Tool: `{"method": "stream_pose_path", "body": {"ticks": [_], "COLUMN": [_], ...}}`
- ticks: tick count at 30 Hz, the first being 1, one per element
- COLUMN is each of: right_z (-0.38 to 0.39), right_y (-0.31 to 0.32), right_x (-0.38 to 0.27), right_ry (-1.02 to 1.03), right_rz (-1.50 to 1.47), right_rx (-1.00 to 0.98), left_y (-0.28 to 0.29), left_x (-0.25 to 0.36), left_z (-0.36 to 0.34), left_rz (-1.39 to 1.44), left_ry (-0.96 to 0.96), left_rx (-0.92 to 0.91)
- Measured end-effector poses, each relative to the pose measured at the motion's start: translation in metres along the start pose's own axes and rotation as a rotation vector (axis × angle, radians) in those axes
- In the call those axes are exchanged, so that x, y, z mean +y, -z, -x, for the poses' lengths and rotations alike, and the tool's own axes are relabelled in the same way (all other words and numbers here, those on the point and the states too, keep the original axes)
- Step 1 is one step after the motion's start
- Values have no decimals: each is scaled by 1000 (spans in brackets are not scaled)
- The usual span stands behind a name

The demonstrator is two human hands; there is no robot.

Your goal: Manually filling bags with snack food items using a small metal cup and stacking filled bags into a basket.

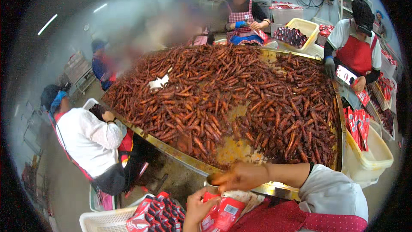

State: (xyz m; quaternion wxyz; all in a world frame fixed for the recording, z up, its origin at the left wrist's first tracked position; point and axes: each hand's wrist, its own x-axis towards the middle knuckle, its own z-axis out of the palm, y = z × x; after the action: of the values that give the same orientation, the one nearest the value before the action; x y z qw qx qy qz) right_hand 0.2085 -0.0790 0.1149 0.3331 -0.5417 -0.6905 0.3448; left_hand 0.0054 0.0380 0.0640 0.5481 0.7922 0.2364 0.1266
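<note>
My left hand (198,208), near the lower edge, is closed on a red pouch (226,214) with a white label patch. A small round metal rim (210,182) stands at the mouth of the pouch. Over that rim, my right hand (242,177) reaches in from the right, its stained fingers bent together; whatever they hold is hidden. Just beyond is a wide metal table (180,158) heaped with long, glossy red-brown pieces of food (214,90). A whitish cloth or paper (159,82) lies on the heap's left part.
A white basket (101,220) with filled red pouches (159,215) stands at lower left. Cream bins (371,157) with red pouches (358,124) stand at right. Co-workers are around the table: one in white (88,133), one in checked apron (241,17), one in red apron (356,53). Steam blurs the upper left.
</note>
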Motion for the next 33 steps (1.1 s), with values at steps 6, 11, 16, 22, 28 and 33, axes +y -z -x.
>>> {"method": "stream_pose_path", "body": {"ticks": [6, 11, 16, 22, 28, 33], "right_z": [-18, -20, -13, 3, 7, 28], "right_y": [-37, -13, -11, -4, -13, -7], "right_x": [-11, -26, 7, 25, 53, 73], "right_ry": [27, -5, -194, -389, -334, -373], "right_rz": [223, -165, -326, -334, -494, -533], "right_rx": [-318, -108, 179, 378, 470, 498], "left_y": [55, 154, 181, 94, -33, -35], "left_x": [73, 25, -9, -10, -143, -154], "left_z": [10, 69, 97, 57, 61, 62], "left_rz": [-473, -508, -645, -421, -465, -283], "left_ry": [-377, -462, 316, 453, 141, 95], "left_rx": [12, 515, 634, 489, 94, 201]}}
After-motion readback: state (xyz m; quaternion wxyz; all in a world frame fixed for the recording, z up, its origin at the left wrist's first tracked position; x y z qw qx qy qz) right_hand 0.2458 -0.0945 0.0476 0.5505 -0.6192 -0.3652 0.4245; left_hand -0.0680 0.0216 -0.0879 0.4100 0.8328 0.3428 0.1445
